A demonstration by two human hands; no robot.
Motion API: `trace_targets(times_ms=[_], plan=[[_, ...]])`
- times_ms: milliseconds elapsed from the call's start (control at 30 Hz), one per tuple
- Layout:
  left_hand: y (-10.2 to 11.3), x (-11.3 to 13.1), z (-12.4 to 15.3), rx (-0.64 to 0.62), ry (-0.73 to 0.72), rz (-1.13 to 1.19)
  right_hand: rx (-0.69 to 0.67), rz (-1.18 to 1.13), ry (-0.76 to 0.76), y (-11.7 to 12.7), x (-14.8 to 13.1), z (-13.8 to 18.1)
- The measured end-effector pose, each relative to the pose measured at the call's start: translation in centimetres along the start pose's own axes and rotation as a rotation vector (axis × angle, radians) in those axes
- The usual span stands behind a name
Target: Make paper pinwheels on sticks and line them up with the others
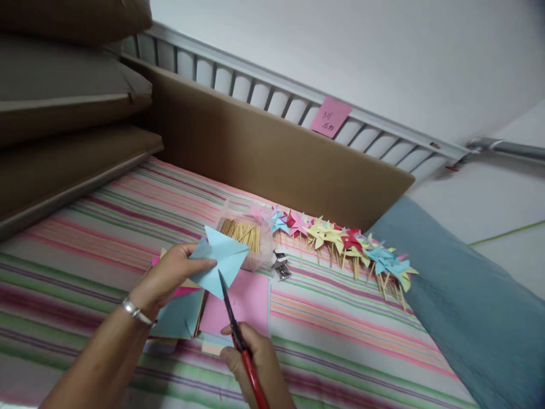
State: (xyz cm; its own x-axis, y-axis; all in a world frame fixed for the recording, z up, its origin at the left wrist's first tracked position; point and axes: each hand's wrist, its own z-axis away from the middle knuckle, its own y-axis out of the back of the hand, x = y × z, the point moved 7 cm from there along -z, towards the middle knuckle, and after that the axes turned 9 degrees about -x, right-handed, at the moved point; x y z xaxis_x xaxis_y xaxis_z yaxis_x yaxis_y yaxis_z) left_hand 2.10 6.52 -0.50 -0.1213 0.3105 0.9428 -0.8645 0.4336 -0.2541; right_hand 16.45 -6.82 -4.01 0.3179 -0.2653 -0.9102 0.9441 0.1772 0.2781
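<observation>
My left hand (pixel 168 278) pinches a folded light blue paper square (pixel 223 258) and holds it up over the striped cloth. My right hand (pixel 255 358) grips red-handled scissors (pixel 238 335), whose dark blades point up and touch the lower edge of the blue paper. Under my hands lies a stack of coloured paper sheets (pixel 242 304), pink on top, with blue and yellow beneath.
A clear plastic tub of wooden sticks (pixel 247 233) stands just behind the paper. A row of several paper pinwheels (pixel 344 241) on sticks lies to its right. A small metal stapler (pixel 281 267) rests nearby. Cardboard panels (pixel 264 153) stand behind; a blue cloth (pixel 460 312) lies at right.
</observation>
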Motion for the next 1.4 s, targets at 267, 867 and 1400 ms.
trace_targets(times_ms=[267,867,1400], plan=[[-0.1,-0.1,-0.1,-0.009,0.014,-0.008,0.006,-0.016,0.002,-0.2,0.2,-0.1],[1.6,0.4,0.1,0.144,-0.066,0.104,0.070,0.103,0.093,0.3,0.3,0.0],[-6.6,-3.7,0.2,-0.486,0.203,-0.228,0.352,-0.280,0.349,6.5,1.2,0.5]])
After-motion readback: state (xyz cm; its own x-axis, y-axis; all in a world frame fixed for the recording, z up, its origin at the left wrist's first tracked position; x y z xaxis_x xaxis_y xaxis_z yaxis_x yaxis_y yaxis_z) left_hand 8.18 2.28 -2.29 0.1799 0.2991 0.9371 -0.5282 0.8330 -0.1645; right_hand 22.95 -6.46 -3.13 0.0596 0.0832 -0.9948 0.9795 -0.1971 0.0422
